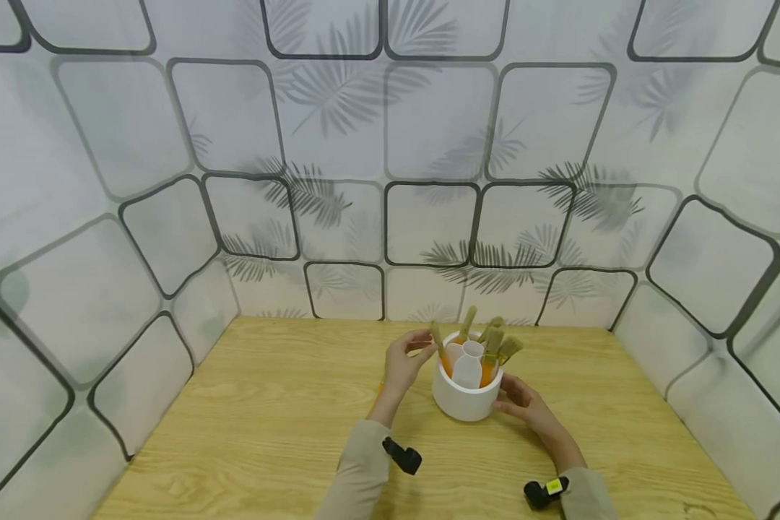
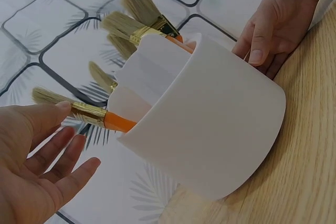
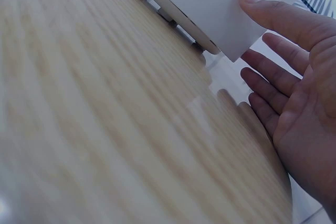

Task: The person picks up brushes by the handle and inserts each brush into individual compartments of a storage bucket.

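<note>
A white round holder [image 1: 466, 402] with scalloped inner dividers stands on the wooden table. Several paintbrushes with orange handles and pale bristles stand in it, bristles up. At its left rim leans one paintbrush [image 2: 86, 113]. My left hand [image 1: 403, 365] is beside that brush, its thumb overlapping the bristles and metal band in the left wrist view, the other fingers spread and loosely bent. On the holder's right side is my right hand [image 1: 526, 406]. In the right wrist view its thumb lies at the white wall, with the other fingers [image 3: 273, 74] extended near the lower edge.
The light wooden table [image 1: 266, 433] reaches back to walls covered with patterned paper [image 1: 429, 137] of rounded squares and leaves. Small dark feet [image 3: 165, 14] show under the holder. Black cameras [image 1: 403, 456] sit on both wrists. Something thin and orange lies partly behind the left wrist.
</note>
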The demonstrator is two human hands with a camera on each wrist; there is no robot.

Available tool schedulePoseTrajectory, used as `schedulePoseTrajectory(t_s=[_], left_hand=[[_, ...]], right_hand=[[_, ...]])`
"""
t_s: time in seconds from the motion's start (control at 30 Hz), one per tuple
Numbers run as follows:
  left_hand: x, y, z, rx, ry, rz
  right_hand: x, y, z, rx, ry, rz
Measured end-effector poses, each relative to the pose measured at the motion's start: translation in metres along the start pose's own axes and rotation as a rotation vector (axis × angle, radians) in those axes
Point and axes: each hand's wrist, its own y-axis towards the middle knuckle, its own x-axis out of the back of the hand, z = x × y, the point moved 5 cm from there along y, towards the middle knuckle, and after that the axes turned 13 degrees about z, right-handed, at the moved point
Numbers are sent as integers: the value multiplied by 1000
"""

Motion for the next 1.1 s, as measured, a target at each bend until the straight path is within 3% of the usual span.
schedulePoseTrajectory(t_s=[0.57, 0.8, 0.97, 1.1], left_hand=[[13, -11, 6, -1, 77, 16], [18, -15, 11, -5, 70, 21], [22, -16, 21, 14, 72, 20], [25, -12, 42, 54, 78, 13]], right_hand=[[-2, 0, 3, -2, 6, 5], [-2, 0, 3, -22, -3, -13], [-1, 0, 2, -17, -10, -27], [-1, 0, 2, -34, -11, -31]])
